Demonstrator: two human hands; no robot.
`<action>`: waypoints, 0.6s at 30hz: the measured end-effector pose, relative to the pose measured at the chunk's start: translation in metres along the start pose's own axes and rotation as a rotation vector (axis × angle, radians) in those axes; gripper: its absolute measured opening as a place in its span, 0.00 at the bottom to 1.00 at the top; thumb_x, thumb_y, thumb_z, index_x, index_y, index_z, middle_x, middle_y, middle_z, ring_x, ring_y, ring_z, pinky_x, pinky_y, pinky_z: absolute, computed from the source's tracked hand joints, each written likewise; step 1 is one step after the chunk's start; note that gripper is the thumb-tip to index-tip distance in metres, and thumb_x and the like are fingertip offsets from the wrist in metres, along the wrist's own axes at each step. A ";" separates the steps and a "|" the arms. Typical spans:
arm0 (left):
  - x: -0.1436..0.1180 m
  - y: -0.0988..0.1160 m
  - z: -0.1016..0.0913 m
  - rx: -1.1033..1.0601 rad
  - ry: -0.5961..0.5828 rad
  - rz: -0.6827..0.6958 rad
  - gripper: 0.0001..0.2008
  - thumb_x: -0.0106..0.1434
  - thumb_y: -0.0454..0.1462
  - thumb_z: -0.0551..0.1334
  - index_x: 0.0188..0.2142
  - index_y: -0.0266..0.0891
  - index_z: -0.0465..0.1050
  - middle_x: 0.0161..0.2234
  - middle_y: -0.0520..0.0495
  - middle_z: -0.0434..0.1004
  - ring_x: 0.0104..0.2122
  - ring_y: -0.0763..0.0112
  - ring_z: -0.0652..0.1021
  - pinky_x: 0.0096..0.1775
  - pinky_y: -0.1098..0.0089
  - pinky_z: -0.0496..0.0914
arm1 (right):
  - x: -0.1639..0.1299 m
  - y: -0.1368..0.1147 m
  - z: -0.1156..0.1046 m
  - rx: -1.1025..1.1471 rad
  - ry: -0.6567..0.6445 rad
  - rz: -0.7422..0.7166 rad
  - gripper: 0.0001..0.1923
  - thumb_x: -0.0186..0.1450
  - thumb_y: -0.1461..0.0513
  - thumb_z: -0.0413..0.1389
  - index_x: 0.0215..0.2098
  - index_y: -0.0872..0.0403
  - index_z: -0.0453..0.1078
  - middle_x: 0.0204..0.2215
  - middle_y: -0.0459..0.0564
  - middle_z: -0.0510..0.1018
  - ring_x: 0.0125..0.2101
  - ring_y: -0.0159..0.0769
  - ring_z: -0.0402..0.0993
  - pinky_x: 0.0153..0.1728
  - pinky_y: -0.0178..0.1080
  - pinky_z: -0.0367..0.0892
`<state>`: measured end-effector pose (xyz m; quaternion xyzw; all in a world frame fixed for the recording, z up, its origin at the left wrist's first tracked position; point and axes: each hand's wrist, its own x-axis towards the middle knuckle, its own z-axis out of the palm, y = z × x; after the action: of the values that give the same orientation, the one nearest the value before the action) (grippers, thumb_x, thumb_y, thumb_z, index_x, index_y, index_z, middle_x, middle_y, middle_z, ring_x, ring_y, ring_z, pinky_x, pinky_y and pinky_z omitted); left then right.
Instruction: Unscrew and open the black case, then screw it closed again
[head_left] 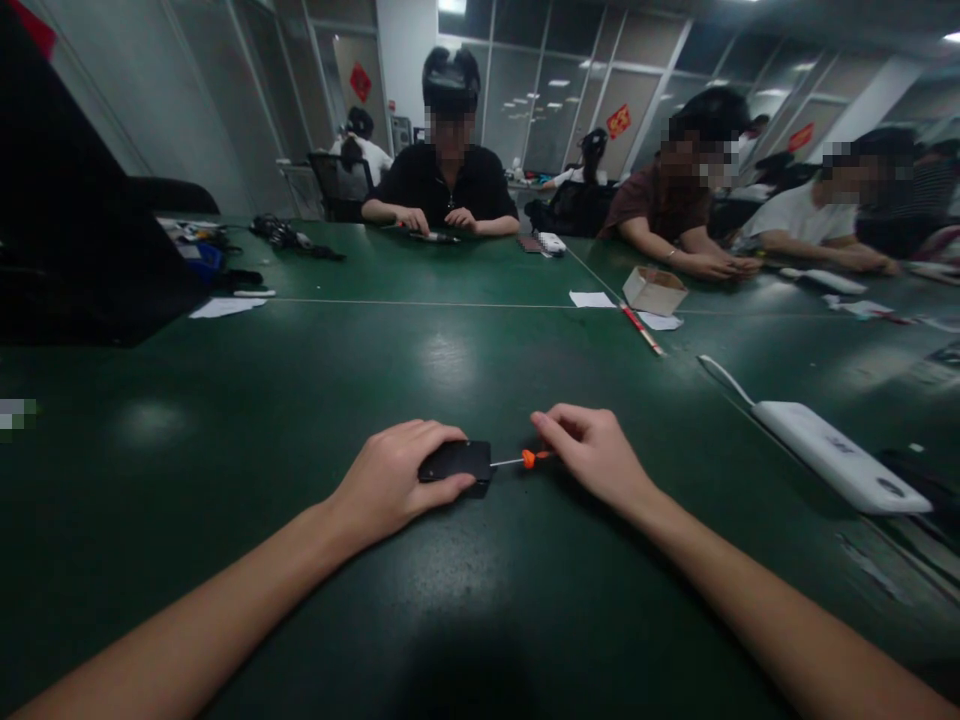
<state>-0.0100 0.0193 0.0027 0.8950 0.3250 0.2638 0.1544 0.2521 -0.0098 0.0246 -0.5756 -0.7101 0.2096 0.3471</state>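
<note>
Left hand (397,480) clamped over small black device (457,462), pinning flat on green table (225,420) against sliding. Right hand (592,455) pinching orange-handled screwdriver (525,459), tip at device's right edge. White power strip (840,455) well right of right hand.

Both my bare forearms reach in from the bottom edge and converge toward the middle. My left hand (397,480) lies palm down, fingers curled over and gripping what sits under it. My right hand (592,452) is turned inward, thumb and fingertips pinched together, wrist resting low.
</note>
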 end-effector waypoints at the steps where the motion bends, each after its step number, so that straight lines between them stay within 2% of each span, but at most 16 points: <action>1: 0.000 0.000 0.000 -0.002 0.006 -0.004 0.18 0.66 0.47 0.61 0.49 0.38 0.71 0.43 0.44 0.79 0.42 0.61 0.77 0.44 0.61 0.71 | -0.001 0.000 0.003 -0.039 -0.060 -0.060 0.22 0.71 0.53 0.51 0.24 0.56 0.71 0.18 0.43 0.71 0.19 0.29 0.65 0.22 0.33 0.57; 4: -0.001 -0.001 0.001 -0.020 0.019 -0.004 0.18 0.66 0.47 0.60 0.49 0.38 0.70 0.44 0.43 0.78 0.42 0.61 0.77 0.45 0.62 0.71 | -0.005 -0.002 0.006 -0.125 -0.199 -0.234 0.20 0.72 0.56 0.50 0.28 0.56 0.74 0.19 0.43 0.73 0.20 0.28 0.67 0.25 0.33 0.59; 6: -0.001 -0.001 0.001 -0.037 0.028 0.007 0.18 0.66 0.47 0.60 0.50 0.38 0.70 0.44 0.43 0.78 0.43 0.61 0.77 0.45 0.62 0.71 | -0.006 -0.002 0.003 -0.168 -0.181 -0.324 0.16 0.71 0.55 0.53 0.32 0.56 0.75 0.24 0.45 0.76 0.23 0.30 0.71 0.28 0.34 0.61; 10: -0.001 0.000 0.000 -0.077 0.037 0.039 0.17 0.66 0.45 0.61 0.50 0.37 0.70 0.45 0.43 0.78 0.44 0.62 0.77 0.47 0.62 0.71 | -0.005 0.000 -0.003 -0.310 -0.067 -0.466 0.15 0.70 0.53 0.56 0.37 0.56 0.74 0.31 0.52 0.77 0.32 0.37 0.73 0.34 0.37 0.66; 15: -0.002 0.002 0.000 -0.104 0.016 0.104 0.18 0.64 0.44 0.64 0.50 0.38 0.72 0.45 0.43 0.78 0.45 0.63 0.77 0.49 0.62 0.71 | -0.007 0.001 -0.003 -0.412 -0.141 -0.541 0.13 0.72 0.56 0.53 0.46 0.55 0.73 0.37 0.53 0.74 0.34 0.35 0.73 0.35 0.36 0.69; 18: -0.002 0.002 0.001 -0.124 0.011 0.161 0.20 0.64 0.43 0.64 0.52 0.38 0.71 0.46 0.43 0.78 0.46 0.63 0.77 0.49 0.63 0.71 | -0.009 0.000 0.003 -0.486 -0.121 -0.593 0.13 0.73 0.57 0.51 0.48 0.55 0.73 0.38 0.54 0.74 0.33 0.35 0.74 0.34 0.36 0.70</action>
<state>-0.0099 0.0163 0.0014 0.9054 0.2360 0.2999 0.1859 0.2508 -0.0182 0.0210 -0.3973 -0.8939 -0.0407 0.2037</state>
